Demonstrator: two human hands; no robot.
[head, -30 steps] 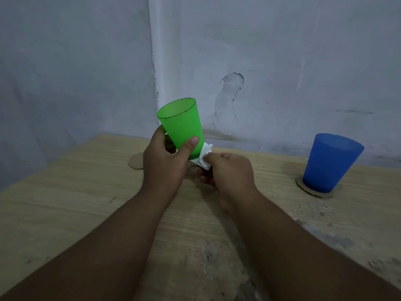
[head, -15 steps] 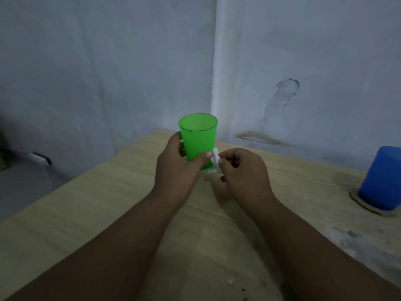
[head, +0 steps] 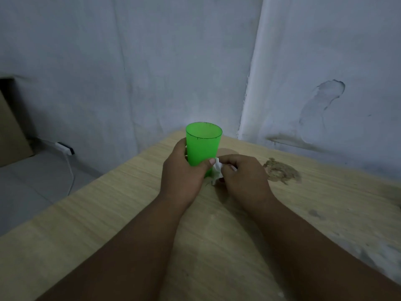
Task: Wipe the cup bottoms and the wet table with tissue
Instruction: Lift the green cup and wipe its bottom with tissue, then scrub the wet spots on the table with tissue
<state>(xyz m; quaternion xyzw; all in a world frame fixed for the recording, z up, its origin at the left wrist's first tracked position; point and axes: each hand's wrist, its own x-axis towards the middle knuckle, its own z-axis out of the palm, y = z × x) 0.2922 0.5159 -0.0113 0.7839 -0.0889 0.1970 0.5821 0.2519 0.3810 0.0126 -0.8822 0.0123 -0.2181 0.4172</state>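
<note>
Cup (head: 202, 146) upright in the left hand (head: 184, 177) — its base faces down (hidden), beside the right hand (head: 243, 177) pinching crumpled tissue (head: 217, 173) at its lower side.

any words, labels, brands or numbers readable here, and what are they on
None can be read. The green cup is plain on the side that shows; the tissue, the table and the wall bear no text. The white plug on the floor is too small to show any marking.

Green cup (head: 203, 146) base hidden, tissue (head: 217, 173) mostly covered, cardboard (head: 10, 132) cut off at left
</note>
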